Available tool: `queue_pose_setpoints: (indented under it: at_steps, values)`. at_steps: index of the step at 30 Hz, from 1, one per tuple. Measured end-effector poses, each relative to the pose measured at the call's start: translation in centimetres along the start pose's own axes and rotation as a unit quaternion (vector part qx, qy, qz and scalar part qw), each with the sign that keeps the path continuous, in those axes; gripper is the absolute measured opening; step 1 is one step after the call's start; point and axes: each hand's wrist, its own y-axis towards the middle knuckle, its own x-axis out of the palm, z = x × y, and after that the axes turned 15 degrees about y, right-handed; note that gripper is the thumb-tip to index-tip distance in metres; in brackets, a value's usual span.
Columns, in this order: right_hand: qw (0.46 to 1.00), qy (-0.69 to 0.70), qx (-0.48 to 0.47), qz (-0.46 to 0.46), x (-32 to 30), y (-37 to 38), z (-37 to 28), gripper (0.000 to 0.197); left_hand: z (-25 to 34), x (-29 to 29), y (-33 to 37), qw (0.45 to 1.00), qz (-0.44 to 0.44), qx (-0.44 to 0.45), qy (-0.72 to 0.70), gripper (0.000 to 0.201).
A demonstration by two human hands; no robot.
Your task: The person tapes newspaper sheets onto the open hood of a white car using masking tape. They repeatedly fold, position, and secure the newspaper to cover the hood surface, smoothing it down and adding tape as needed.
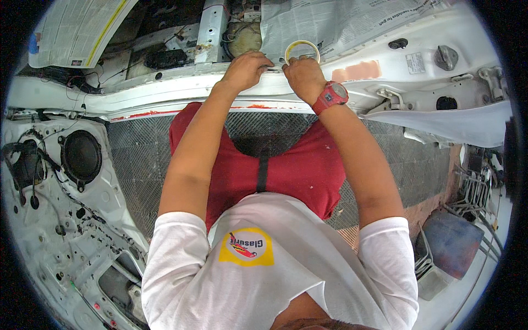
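Observation:
My right hand (306, 77), with a red watch (332, 97) on its wrist, is closed on a roll of masking tape (316, 48). The roll's pale yellow ring stands up beyond my knuckles. To its left, my left hand (243, 72) is closed, fingertips together at the inner edge of the white car door sill (181, 92). Whatever those fingertips pinch is too small to make out. Both hands are over the sill, a short gap apart. Newspaper sheeting (335, 33) covers the car body just beyond the tape roll.
An opened white door panel (118, 181) with a round black speaker (81, 157) and loose wires stands at left. Another newspaper sheet (71, 38) hangs at upper left. Black ribbed matting (140, 159) covers the floor. A blue-seated chair (451, 239) stands at right.

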Motion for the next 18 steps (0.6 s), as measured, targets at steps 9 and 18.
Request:
queue_pose_setpoints:
  at_steps: [9,18]
  values:
    - [0.999,-0.018,0.004,-0.045,-0.8,-0.2,-0.2,0.023,-0.3,-1.1,0.1,0.990,-0.034,0.043,0.128,0.038]
    - [1.000,-0.011,-0.003,-0.026,-0.6,-0.3,-0.1,0.021,-0.2,-1.1,-0.5,0.991,-0.058,0.035,0.114,0.042]
